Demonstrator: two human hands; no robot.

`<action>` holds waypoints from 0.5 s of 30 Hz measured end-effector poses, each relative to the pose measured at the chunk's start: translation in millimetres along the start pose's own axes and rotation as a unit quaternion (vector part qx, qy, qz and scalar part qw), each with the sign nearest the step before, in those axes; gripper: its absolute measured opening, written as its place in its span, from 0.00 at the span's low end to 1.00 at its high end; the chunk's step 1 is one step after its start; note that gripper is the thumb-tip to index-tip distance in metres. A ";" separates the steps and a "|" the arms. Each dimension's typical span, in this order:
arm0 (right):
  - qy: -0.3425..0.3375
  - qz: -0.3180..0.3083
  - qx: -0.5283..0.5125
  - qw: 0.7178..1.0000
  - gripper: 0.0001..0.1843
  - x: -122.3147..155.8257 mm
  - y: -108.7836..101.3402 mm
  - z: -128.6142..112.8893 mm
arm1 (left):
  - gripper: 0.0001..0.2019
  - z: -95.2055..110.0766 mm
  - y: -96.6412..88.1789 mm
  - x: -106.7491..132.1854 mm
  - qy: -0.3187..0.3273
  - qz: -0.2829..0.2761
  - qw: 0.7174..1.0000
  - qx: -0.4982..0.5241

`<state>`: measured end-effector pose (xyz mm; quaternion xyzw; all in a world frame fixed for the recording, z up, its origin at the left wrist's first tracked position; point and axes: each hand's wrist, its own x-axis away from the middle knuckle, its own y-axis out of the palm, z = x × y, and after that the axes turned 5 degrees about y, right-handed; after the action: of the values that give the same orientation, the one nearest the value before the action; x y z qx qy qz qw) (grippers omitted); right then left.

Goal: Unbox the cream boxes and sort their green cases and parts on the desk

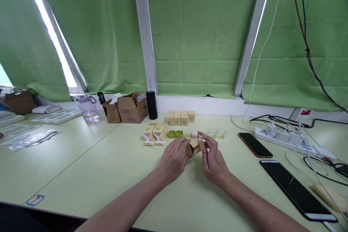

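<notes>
A small brown cardboard box (194,148) with its near end open and flaps standing out is between my hands. My left hand (174,159) grips its left side. My right hand (214,162) has thumb and fingers at the right flap, with the index finger stretched out above it. Just beyond the box are a small pale cylinder (194,134), two green square cups (175,134) and tiny yellowish pieces (186,135). Clear round cups with yellow bits (216,133) lie to the right. Two unfolded cartons (155,134) stand to the left.
Several closed small boxes (177,118) stand at the back. A larger carton (133,108), black cylinder (151,105) and purple bottle (88,108) are to the left. At right lie a phone (255,145), a tablet (297,188) and a power strip (285,141) with tangled cables.
</notes>
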<state>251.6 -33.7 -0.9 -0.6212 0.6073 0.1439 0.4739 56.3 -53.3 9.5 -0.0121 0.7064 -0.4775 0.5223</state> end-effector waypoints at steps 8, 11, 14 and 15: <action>0.021 0.062 0.004 0.998 0.21 -10.6 -5.3 11.9 | 0.24 -9.4 1.7 -0.7 -0.172 -0.060 0.964 0.192; -0.069 0.070 0.042 0.994 0.24 -16.3 -11.7 21.1 | 0.24 -9.2 2.8 -0.4 -0.205 -0.063 0.950 0.227; -0.144 0.041 0.085 0.985 0.29 -19.5 -17.9 28.5 | 0.24 -9.0 4.4 0.7 -0.213 -0.059 0.945 0.240; -0.160 0.034 0.094 0.982 0.31 -19.7 -18.9 30.7 | 0.25 -8.8 4.6 0.9 -0.214 -0.058 0.943 0.247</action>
<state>276.3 -1.6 6.1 -0.5221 0.5554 0.1997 0.6157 51.5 -45.4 5.6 -0.0254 0.4360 -0.6528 0.6190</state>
